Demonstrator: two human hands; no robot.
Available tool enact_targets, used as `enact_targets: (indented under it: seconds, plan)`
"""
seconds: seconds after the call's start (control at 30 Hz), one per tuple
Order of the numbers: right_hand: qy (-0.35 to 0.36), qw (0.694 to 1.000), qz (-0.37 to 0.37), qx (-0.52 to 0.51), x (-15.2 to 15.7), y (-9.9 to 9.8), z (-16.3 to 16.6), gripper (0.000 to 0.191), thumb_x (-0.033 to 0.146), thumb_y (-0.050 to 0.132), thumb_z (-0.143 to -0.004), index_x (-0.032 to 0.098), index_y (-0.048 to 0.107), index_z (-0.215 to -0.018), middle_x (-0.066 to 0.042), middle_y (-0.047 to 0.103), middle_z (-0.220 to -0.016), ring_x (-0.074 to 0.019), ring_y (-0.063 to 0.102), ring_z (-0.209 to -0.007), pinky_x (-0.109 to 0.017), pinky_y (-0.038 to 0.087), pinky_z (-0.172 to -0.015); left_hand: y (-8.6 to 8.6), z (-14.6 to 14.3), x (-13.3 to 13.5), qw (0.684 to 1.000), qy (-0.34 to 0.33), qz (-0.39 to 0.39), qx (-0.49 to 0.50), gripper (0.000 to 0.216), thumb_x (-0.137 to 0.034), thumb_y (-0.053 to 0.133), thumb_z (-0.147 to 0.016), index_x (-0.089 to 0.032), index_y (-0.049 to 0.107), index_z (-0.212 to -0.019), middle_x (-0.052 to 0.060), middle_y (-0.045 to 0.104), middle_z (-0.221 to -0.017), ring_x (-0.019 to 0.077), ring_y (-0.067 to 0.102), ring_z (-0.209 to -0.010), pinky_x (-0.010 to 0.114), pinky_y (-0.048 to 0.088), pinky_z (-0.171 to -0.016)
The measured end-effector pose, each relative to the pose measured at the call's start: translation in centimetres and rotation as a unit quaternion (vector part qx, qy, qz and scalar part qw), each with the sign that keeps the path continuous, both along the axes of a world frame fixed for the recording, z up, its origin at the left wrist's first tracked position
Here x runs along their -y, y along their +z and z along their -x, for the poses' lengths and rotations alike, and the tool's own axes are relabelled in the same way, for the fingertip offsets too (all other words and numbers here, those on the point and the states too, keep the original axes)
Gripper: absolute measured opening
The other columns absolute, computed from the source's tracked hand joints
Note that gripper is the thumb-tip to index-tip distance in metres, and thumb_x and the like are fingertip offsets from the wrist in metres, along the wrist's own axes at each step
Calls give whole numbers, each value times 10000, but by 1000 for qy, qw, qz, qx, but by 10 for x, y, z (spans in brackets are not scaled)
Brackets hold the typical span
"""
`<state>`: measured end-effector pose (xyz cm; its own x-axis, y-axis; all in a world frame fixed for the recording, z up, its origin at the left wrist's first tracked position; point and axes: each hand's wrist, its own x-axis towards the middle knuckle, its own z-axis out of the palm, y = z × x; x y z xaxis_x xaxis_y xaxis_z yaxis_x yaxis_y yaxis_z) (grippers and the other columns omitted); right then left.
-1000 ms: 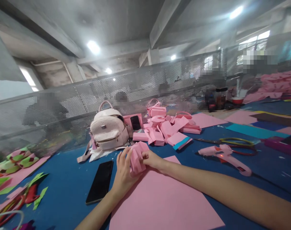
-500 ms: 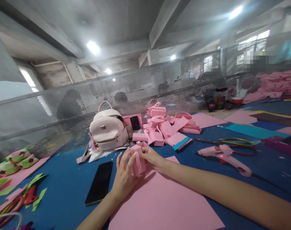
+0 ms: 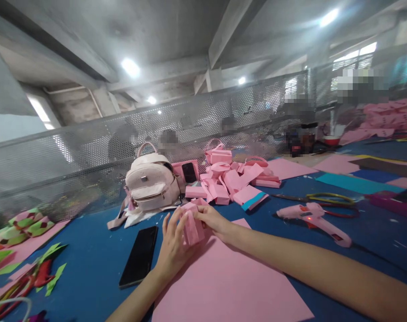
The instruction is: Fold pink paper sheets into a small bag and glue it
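Both hands grip a small pink paper box [image 3: 194,230] above the far end of a large pink sheet [image 3: 230,279]. My left hand [image 3: 173,239] has its fingers along the box's left side and front, some of them raised. My right hand [image 3: 213,220] pinches the box's upper right side, its thumb against the edge. The far side of the box is hidden behind the fingers. A dark phone [image 3: 138,256] lies just left of my left hand. Beyond the hands is a heap of folded pink paper pieces [image 3: 228,176].
A pink glue gun [image 3: 315,219] with a glowing light lies right, near scissors [image 3: 331,199]. A white backpack [image 3: 153,181] stands by the perforated metal screen [image 3: 197,118]. Green scraps [image 3: 56,277] and red-handled scissors [image 3: 25,284] lie at left. Several people sit beyond the screen.
The hands and box stay almost in place; the left fingers have shifted very slightly on the box. Behind the screen, a person at left has moved to the right.
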<state>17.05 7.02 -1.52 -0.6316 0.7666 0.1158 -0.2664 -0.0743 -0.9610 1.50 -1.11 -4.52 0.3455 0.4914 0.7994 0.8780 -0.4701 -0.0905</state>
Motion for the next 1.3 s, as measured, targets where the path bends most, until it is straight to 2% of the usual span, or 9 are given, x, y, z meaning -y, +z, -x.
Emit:
enact_targets:
  seconds: [0.33, 0.43, 0.6, 0.8, 1.0, 1.13, 1.23, 1.3]
  plan:
    - [-8, 1000, 5, 2, 2, 1, -1, 391, 489, 782, -635, 181, 627, -819, 15, 617, -763, -110, 529, -652, -230, 394, -611, -1, 0, 0, 1000, -9, 4, -3, 755, -288, 629, -876, -193, 195, -1486, 212, 414, -1435, 327, 362, -1373, 571, 246, -1111]
    - [-14, 1000, -19, 18, 1, -3, 0, 308, 442, 743, -687, 168, 632, -773, 13, 609, -731, -116, 524, -648, -236, 395, -609, 0, 0, 1, 1000, 2, 8, 20, 774, -338, 650, -868, -201, 204, -1485, 203, 428, -1429, 326, 388, -1356, 562, 266, -1106]
    - [-35, 995, -77, 48, -5, -10, 5, 144, 218, 741, -602, 149, 634, -669, 9, 621, -696, -143, 539, -690, -244, 392, -620, 0, 0, 0, 998, 16, 5, 63, 813, -336, 680, -845, -200, 205, -1490, 201, 405, -1442, 330, 376, -1358, 551, 299, -1094]
    - [-44, 989, -119, 75, -9, -13, 5, 92, 173, 661, -627, 137, 668, -710, 9, 635, -698, -137, 546, -678, -237, 395, -613, 0, 0, 0, 997, 3, 10, 75, 824, -332, 693, -837, -215, 207, -1493, 188, 391, -1443, 326, 372, -1349, 567, 294, -1096]
    - [-38, 981, -145, 120, -6, -19, 3, 40, 112, 592, -587, 140, 619, -583, 43, 538, -546, -99, 449, -543, -220, 305, -504, -1, 4, 0, 989, 10, 40, 142, 909, -364, 724, -805, -234, 161, -1506, 173, 331, -1479, 328, 308, -1380, 559, 322, -1091]
    - [-44, 979, -158, 123, -5, -20, 3, 60, 114, 585, -579, 148, 570, -532, 55, 487, -513, -86, 407, -524, -213, 265, -481, 0, 5, 0, 986, 3, 49, 161, 903, -354, 730, -796, -238, 177, -1500, 167, 319, -1485, 329, 308, -1377, 565, 313, -1095]
    - [-27, 979, -169, 115, -5, -17, 2, 18, 133, 604, -588, 142, 618, -581, 45, 546, -556, -101, 468, -558, -215, 333, -519, 1, 4, 0, 985, 0, 40, 170, 885, -324, 720, -801, -238, 183, -1499, 166, 320, -1482, 331, 307, -1376, 568, 315, -1094]
    - [-6, 979, -176, 106, -4, -16, 1, 106, 159, 624, -609, 140, 680, -697, 28, 623, -641, -127, 538, -618, -230, 400, -576, 2, 4, 0, 984, 2, 31, 175, 876, -310, 710, -806, -241, 181, -1501, 166, 316, -1482, 335, 298, -1381, 572, 312, -1094]
